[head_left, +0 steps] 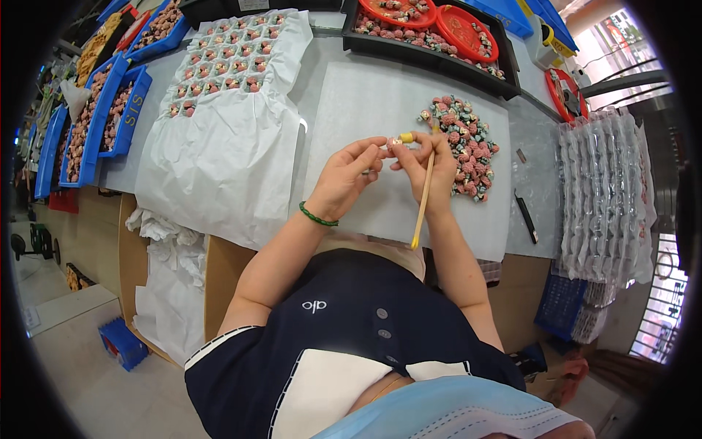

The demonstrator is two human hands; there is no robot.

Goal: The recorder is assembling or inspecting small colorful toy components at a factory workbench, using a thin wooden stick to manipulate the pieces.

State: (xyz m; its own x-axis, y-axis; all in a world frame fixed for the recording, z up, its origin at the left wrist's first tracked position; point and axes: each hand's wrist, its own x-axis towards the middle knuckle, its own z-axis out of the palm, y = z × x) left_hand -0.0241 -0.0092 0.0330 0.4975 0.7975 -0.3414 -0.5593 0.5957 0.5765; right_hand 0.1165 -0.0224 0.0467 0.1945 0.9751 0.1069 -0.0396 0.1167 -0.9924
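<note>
In the head view, a grey worktop [532, 124] fills a workroom, with blue bins [130, 117] along its left side and a stack of clear plastic trays [603, 197] at its right edge. White paper [219, 168] carrying rows of small figures reaches the front edge; a black tray [380, 45] borders the far side. A bare stretch of pale sheet [358, 95] lies open ahead of the left hand [347, 172], while a pile of pink figures [472, 150] crowds the right hand [437, 172]. Between the hands, the right thumb and forefinger pinch one small figure [395, 143], and that hand also holds a thin stick [424, 201]. The left fingers [371, 155] curl close together beside the figure; whether they grip it I cannot tell.
</note>
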